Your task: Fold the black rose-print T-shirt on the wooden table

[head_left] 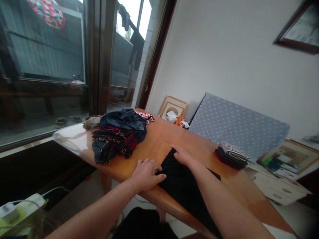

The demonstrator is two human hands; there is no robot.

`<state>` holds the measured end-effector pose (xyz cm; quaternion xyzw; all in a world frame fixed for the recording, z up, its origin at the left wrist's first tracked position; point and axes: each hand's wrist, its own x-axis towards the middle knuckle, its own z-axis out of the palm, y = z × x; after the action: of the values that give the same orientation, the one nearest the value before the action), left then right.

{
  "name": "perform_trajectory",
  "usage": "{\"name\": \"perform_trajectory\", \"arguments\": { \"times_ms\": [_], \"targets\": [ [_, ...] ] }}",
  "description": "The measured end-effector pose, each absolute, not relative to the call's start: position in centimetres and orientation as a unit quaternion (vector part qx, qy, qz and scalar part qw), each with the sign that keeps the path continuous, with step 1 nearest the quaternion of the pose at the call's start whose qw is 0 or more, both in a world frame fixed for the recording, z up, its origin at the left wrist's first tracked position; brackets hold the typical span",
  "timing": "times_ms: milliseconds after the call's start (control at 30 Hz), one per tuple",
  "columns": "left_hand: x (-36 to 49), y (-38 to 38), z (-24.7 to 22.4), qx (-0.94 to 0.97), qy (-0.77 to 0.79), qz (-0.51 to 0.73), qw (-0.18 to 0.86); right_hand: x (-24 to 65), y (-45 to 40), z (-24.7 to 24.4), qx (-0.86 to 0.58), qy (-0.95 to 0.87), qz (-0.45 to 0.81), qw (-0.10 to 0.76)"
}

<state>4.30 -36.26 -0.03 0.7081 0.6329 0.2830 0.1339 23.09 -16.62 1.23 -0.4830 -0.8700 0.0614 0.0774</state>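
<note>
The black garment [186,189] was laid flat on the wooden table [159,142]; the right hand [181,155] lay on its far end, fingers pressed together, the left hand [147,174] spread against its side, neither pinching.

Our left hand [147,174] and right hand [181,156] rest on a garment [184,189] at the near edge of the table [159,146]. Left of them lies a heap of clothes [117,134]; to the right, a folded stack [231,155]. Behind the table, a picture frame [173,108] stands beside a cushion [239,126].
</note>
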Motion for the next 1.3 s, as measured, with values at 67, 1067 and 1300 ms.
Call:
{"name": "perform_trajectory", "arguments": {
  "times_ms": [67, 1067, 1300],
  "targets": [
    [4.3, -36.3, -0.1, 0.707, 0.631, 0.288, 0.136, 22.5, -15.9, 1.2, -0.475, -0.877, 0.048, 0.045],
    [4.1, -35.0, -1.5, 0.671, 0.654, 0.321, 0.14, 24.0, -12.0, 0.5, -0.55, -0.822, 0.035, 0.142],
    [3.5, -34.5, -2.3, 0.608, 0.653, 0.403, 0.205, 23.5, -15.8, 1.4, -0.495, -0.85, 0.13, 0.125]
  ]
}}
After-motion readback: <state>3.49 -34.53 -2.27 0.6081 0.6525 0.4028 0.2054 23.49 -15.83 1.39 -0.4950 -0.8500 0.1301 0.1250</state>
